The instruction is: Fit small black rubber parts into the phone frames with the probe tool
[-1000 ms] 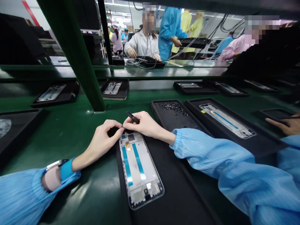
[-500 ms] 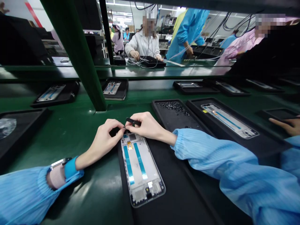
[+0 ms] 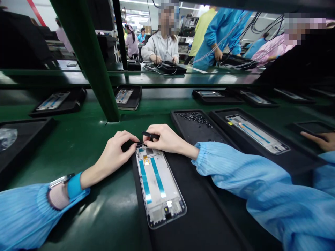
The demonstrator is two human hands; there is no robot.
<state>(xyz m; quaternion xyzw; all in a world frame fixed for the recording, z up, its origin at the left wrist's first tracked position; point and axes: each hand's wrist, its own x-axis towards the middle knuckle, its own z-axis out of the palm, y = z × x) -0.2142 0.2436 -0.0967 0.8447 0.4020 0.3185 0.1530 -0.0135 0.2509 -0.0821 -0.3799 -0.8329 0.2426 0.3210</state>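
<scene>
A silvery phone mid-frame point(image 3: 161, 177) with two blue strips lies face up on a black foam tray point(image 3: 199, 216). At its top left corner, my left hand point(image 3: 117, 151) has thumb and forefinger closed together, and whatever is between them is too small to make out. My right hand point(image 3: 167, 137) grips a slim black tool point(image 3: 150, 135), perhaps tweezers, whose blunt end sticks out to the left. Its fingertips rest over the top edge of the frame, beside the left fingertips. A small dark part point(image 3: 140, 143) shows between the two hands.
Behind my right wrist is a foam tray with many small black parts point(image 3: 195, 118). To its right, another tray holds a phone frame point(image 3: 258, 134). A co-worker's hand point(image 3: 319, 139) is at far right. A slanted green post point(image 3: 91, 69) rises ahead; more trays line the bench behind.
My fingertips have parted slightly at the frame's top edge; the right hand has shifted a little to the right. The view has moved slightly.
</scene>
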